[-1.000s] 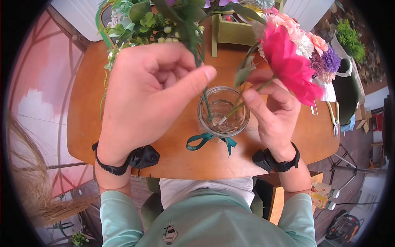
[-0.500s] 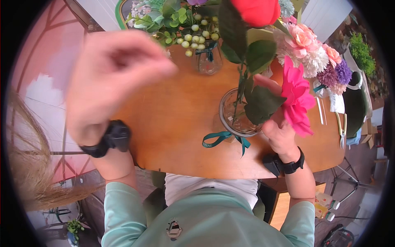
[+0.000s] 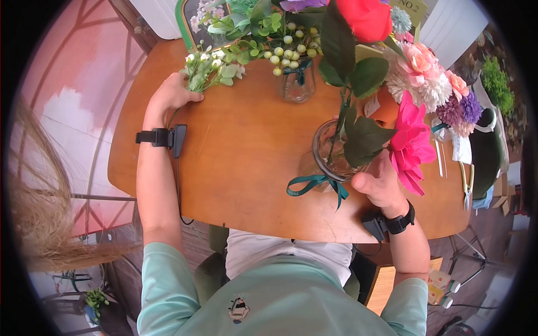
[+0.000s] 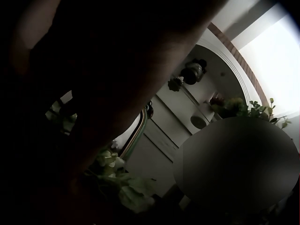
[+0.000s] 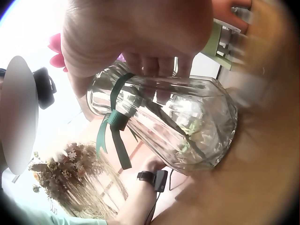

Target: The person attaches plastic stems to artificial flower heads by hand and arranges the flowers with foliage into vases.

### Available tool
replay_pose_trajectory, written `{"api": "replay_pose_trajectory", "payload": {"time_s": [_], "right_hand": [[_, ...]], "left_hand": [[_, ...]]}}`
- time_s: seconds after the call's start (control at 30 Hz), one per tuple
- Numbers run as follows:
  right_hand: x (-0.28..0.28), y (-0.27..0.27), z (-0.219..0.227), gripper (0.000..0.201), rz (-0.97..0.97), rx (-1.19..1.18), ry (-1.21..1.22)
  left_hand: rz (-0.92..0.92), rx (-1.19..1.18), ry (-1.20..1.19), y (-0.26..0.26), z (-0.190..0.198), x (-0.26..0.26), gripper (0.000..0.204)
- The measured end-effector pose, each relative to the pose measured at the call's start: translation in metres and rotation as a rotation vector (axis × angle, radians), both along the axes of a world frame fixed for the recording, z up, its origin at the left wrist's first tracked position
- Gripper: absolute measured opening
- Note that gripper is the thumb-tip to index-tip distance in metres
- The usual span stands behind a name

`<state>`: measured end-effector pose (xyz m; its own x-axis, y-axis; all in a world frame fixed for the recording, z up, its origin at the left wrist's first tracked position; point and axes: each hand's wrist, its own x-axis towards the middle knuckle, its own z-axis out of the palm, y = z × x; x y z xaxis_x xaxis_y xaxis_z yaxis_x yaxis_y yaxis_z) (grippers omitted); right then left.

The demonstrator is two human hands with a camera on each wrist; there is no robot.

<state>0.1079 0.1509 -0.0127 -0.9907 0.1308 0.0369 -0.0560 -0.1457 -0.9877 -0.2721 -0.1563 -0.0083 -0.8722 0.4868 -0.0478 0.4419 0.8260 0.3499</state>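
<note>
At the table's far left, my left hand [image 3: 172, 94] grips a sprig of small white flowers [image 3: 210, 68] low on its stems. The left wrist view is dark, with pale blossoms and leaves [image 4: 133, 194] under the hand. My right hand [image 3: 384, 183] holds a clear glass vase [image 5: 197, 93] round its side, the fingers curled behind the glass. A teal ribbon [image 3: 314, 182] is tied in a bow at the vase's neck. A red rose [image 3: 367, 19] and a hot-pink flower [image 3: 412, 143] stand in the vase, their leaves covering part of the mouth.
A smaller glass vase [image 3: 297, 84] with greenery and pale green berries [image 3: 286, 53] stands at the back. Pink, white and purple flowers [image 3: 423, 73] lie at the back right. Pliers [image 3: 466, 182] rest by the right edge of the wooden table [image 3: 241, 145].
My left hand has let go of the rose stem and moved left to the white sprig, which it now grips. My right hand has gone from the pink flower's stem to the vase's side.
</note>
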Motion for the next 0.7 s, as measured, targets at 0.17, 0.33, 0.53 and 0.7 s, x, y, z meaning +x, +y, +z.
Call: {"api": "replay_pose_trajectory", "payload": {"time_s": [0.17, 0.33, 0.53, 0.7], "right_hand": [[0.006, 0.004, -0.012, 0.111, -0.019, 0.011, -0.057], [0.0, 0.005, -0.004, 0.087, 0.025, 0.133, 0.07], [-0.01, -0.001, 0.004, 0.091, -0.026, 0.115, 0.259], [-0.002, 0.001, -0.001, 0.087, -0.049, 0.095, 0.194]], "left_hand": [[0.065, 0.134, -0.111, -0.03, 0.015, -0.007, 0.045], [0.266, 0.847, 0.195, -0.062, 0.085, 0.06, 0.033], [-0.356, 1.53, -0.03, -0.028, 0.145, 0.179, 0.038], [-0.472, 1.135, -0.019, 0.055, 0.143, 0.245, 0.037]]}}
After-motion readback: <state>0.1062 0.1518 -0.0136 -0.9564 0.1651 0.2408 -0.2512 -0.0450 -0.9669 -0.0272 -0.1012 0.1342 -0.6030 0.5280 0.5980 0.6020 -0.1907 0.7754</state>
